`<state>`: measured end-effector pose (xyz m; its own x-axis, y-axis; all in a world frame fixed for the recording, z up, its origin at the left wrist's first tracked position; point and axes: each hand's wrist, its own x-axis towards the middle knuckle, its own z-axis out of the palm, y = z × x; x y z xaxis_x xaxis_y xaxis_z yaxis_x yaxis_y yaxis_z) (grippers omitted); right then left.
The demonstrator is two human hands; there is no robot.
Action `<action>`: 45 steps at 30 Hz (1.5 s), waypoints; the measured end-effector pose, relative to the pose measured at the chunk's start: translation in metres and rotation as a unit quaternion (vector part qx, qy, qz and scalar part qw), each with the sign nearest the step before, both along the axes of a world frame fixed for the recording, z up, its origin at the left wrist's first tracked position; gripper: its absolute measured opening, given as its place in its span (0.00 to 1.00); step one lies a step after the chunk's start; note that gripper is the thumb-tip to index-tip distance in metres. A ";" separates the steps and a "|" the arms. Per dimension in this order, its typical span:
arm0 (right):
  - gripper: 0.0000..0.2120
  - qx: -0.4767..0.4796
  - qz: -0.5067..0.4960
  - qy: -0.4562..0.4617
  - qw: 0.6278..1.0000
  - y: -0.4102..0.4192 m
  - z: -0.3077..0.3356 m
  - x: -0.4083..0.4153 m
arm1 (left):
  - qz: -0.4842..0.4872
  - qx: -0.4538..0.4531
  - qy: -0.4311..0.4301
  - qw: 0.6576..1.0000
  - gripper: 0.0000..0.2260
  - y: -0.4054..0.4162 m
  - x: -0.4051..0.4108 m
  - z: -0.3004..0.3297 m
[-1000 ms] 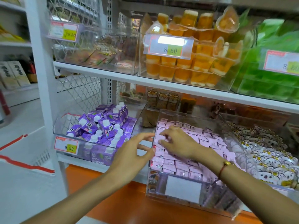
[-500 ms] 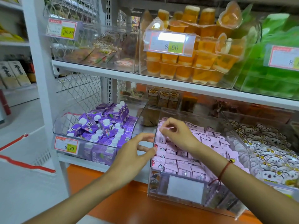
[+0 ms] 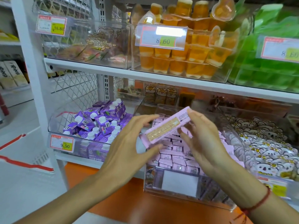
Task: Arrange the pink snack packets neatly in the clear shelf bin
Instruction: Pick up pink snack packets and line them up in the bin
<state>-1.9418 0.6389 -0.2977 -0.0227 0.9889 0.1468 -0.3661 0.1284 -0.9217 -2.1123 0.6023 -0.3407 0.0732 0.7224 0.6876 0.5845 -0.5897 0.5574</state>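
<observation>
Two hands held one long pink packet (image 3: 166,126) tilted above the bin (image 3: 233,160). Left hand (image 3: 129,147) pinched its lower end between thumb and spread fingers; right hand (image 3: 203,143) gripped the upper end, fingers curled. Other pink packets (image 3: 176,159) lay in rows inside the bin.

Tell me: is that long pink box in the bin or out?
Out. Both the left hand and right hand hold the pink box above the bin.

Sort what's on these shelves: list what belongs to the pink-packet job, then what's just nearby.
Job: pink box held by left hand and right hand; pink packets; clear bin.
Nearby: purple cartons; orange jelly cups; koala snacks.
</observation>
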 end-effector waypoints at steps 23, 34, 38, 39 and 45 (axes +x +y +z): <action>0.16 0.211 0.039 -0.322 0.922 0.006 -0.023 0.009 | -0.056 -0.157 -0.207 0.964 0.17 -0.003 0.001 0.026; 0.23 0.238 0.006 -0.692 0.682 0.032 -0.053 0.036 | 0.067 0.017 0.174 0.982 0.15 0.042 -0.013 0.046; 0.23 0.248 0.011 -0.689 0.681 0.031 -0.051 0.038 | 0.055 -0.005 0.319 0.946 0.16 0.060 -0.008 0.066; 0.23 0.248 0.012 -0.689 0.681 0.031 -0.051 0.038 | 0.051 -0.031 0.344 0.937 0.16 0.066 -0.008 0.073; 0.22 0.255 0.008 -0.682 0.685 0.029 -0.050 0.038 | 0.022 -0.147 0.518 0.842 0.15 0.085 0.009 0.068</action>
<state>-1.9041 0.6684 -0.3479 -0.4929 0.8147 0.3054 0.7865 0.5673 -0.2441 -2.1037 0.6877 -0.2726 0.4932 0.8677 0.0616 0.8643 -0.4808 -0.1474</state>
